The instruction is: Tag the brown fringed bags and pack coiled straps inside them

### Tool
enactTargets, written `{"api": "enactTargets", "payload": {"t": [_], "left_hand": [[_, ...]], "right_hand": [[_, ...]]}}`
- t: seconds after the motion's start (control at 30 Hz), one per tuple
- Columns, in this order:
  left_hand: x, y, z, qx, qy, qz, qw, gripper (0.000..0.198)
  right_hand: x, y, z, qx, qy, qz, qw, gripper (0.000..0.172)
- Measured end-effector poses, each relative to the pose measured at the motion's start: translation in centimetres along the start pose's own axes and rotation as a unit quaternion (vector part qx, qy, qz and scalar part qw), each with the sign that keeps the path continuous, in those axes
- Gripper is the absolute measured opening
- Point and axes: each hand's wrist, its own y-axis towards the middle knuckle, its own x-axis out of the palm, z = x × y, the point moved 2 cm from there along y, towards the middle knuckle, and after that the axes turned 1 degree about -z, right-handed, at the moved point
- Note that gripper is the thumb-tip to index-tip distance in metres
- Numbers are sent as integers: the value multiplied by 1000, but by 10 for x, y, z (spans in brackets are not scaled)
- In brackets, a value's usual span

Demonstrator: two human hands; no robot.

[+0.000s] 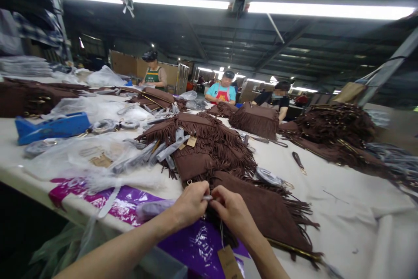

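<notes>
My left hand (192, 203) and my right hand (232, 210) meet at the table's near edge, both closed with fingertips pinched together. A small whitish piece (207, 198) shows between them; the fingers hide most of it, and I cannot tell its kind. Below my right hand dangles a brown paper tag (230, 262) on a thin white string. Just right of my hands lies a brown fringed bag (261, 209) with a brass-coloured zip along its near edge. Beneath my hands is a shiny purple plastic sheet (199, 244).
More fringed bags (209, 139) are heaped ahead, with another pile (336, 124) at right. A blue tape dispenser (54, 126) and clear plastic bags (88, 152) lie left. A brown leather strap piece (298, 162) rests on the white table (329, 192). Several co-workers (222, 89) are across the table.
</notes>
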Motion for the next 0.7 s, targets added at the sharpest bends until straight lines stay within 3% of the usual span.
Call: {"api": "enactTargets", "payload": {"t": [0.1, 0.2, 0.3, 0.37, 0.47, 0.57, 0.7], "left_hand": [[-4, -5, 3, 4, -24, -12, 1000, 12], [-5, -11, -4, -26, -142, -61, 988, 12], [-2, -13, -16, -130, -315, -137, 930, 26], [1, -11, -20, -166, -362, -169, 901, 37], [4, -5, -18, -120, -302, -157, 933, 41], [7, 2, -11, -41, -147, -111, 982, 19], [2, 8, -8, 3, 16, -70, 997, 15]], "right_hand": [[2, -6, 2, -45, 87, -10, 995, 14], [13, -16, 11, -84, 81, -1, 993, 15], [25, -26, 23, -119, 54, 27, 991, 21], [30, -30, 29, -134, 42, 43, 989, 23], [34, -31, 33, -139, 39, 49, 988, 24], [34, -30, 31, -127, 60, 45, 989, 23], [26, -27, 27, -60, 136, 36, 988, 12]]}}
